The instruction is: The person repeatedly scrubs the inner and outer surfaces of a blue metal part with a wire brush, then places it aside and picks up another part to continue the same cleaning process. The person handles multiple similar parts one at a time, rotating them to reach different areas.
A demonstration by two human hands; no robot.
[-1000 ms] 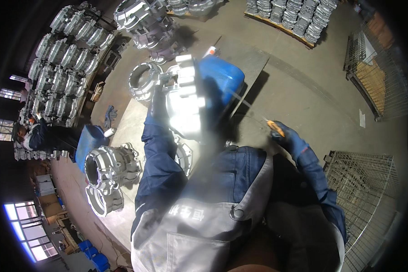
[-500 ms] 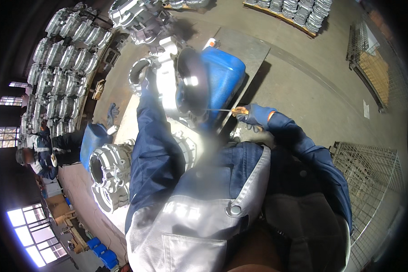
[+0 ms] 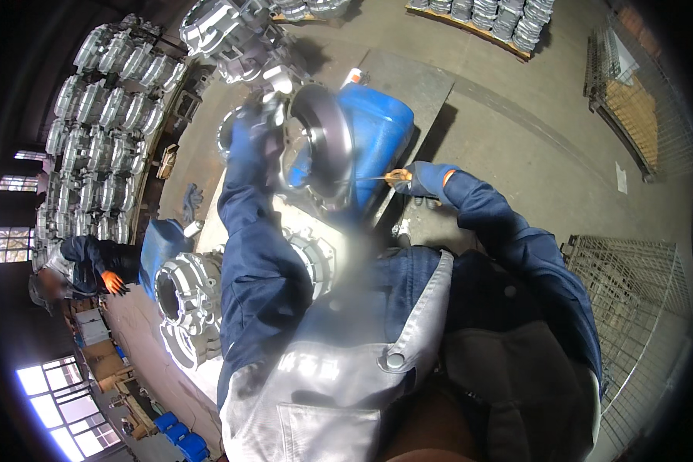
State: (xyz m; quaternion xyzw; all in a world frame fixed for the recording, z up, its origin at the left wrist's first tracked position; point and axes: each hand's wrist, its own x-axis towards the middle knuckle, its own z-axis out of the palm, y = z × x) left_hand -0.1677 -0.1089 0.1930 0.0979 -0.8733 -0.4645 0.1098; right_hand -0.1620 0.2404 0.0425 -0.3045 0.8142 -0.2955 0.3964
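A large silvery metal housing casting [image 3: 327,142] with a wide round dark opening stands tilted on the worktable. My left hand [image 3: 256,127], gloved and smeared by motion, is at the casting's left side; its fingers do not show clearly. My right hand [image 3: 422,182], in a blue-grey glove with orange fingers, is closed around a thin rod-like tool [image 3: 371,179]. The tool points left toward the lower rim of the opening; whether its tip touches the metal I cannot tell. Directly behind the casting lies a blue plastic canister [image 3: 381,115].
More castings stand at left [image 3: 186,289] and at the far end [image 3: 231,38]. A second blue canister [image 3: 162,246] and a loose glove [image 3: 192,202] lie at left. A co-worker [image 3: 81,266] bends there. Wire cages [image 3: 631,308] stand at right; stacked castings [image 3: 104,131] fill the far left.
The casting has turned, so its opening faces me more. My left hand has shifted along its side. My right hand has moved slightly up and left with the tool. The co-worker's posture has changed.
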